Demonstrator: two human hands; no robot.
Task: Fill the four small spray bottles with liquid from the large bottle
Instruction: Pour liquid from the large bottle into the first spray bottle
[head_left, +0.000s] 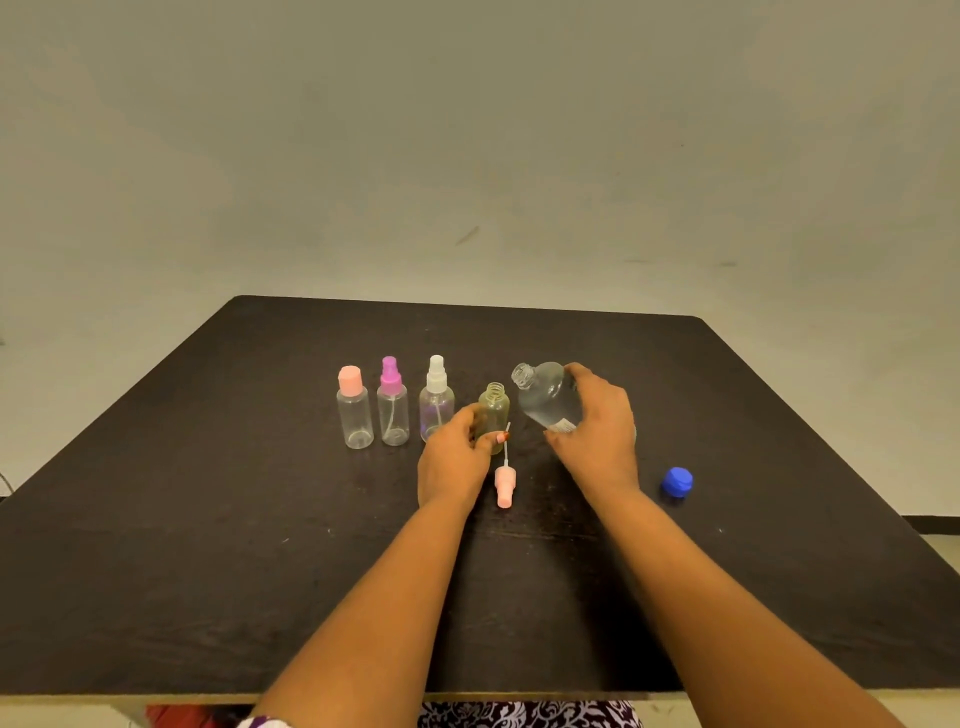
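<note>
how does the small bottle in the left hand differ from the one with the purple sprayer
The held bottle is yellowish with a bare open neck; the purple-topped bottle is clear and has its sprayer on. The left hand grips the held bottle; the purple-topped bottle stands free. Both are small and upright.

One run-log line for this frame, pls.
phase: pre-pour | left hand: holds open yellowish small bottle | right hand: tilts uncapped clear large bottle
</note>
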